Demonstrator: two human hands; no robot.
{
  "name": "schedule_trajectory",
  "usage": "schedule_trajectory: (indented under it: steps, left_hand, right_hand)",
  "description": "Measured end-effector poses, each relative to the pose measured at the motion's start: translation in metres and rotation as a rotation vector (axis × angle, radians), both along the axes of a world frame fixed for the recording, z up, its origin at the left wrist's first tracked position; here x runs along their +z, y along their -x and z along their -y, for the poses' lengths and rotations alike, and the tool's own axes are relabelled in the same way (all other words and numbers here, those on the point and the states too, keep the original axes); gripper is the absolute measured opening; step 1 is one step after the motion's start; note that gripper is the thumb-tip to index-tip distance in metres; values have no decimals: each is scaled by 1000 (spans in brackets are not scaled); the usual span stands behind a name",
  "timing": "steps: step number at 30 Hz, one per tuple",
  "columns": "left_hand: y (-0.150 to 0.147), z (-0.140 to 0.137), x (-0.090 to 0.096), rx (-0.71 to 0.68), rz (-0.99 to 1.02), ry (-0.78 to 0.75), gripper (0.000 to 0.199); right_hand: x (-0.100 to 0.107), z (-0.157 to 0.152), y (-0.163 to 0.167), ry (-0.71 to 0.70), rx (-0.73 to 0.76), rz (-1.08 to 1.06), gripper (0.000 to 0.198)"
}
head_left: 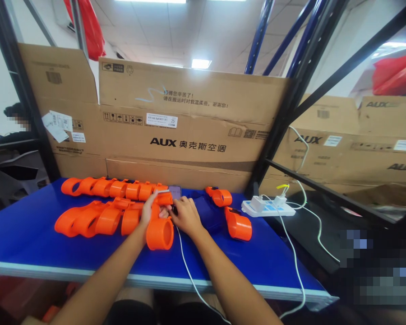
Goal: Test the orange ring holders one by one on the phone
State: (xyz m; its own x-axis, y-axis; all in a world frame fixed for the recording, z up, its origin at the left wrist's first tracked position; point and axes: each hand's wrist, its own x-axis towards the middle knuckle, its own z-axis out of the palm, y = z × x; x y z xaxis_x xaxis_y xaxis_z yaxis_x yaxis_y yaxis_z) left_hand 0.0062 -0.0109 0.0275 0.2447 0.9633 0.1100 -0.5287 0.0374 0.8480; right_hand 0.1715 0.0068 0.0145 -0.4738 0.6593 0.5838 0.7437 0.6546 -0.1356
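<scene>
My left hand [149,208] is wrapped round an orange plastic part with a round ring [159,234] at its near end. Its upper end points away from me, with a greyish strip along the top. At that end, my right hand [186,215] has its fingers bent and pressed against something small and dark, too hidden to name. A white cable [186,264] comes out below the right hand and runs over the table's front edge. Just behind the hands lies a phone [175,192]. Two rows of similar orange ring parts [106,221] stand to the left.
More orange parts [238,225] lie to the right, beside a dark blue item [208,212]. A white power strip [269,207] with plugs and cables sits at the right of the blue table [27,243]. Cardboard [189,122] walls off the back, between dark metal posts [274,131].
</scene>
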Motion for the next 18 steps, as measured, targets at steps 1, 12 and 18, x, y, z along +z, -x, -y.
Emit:
schedule_trajectory:
  steps: [1,12,18]
  left_hand:
    - [0,1,1,-42,24,4,64]
    - [-6,-1,-4,12,-20,55,59]
    - [-21,1,-15,165,-184,52,57]
  right_hand:
    - [0,-1,1,-5,-8,26,14]
    - [3,-1,-13,4,-25,-318,19]
    - [8,-3,-19,187,154,-728,31]
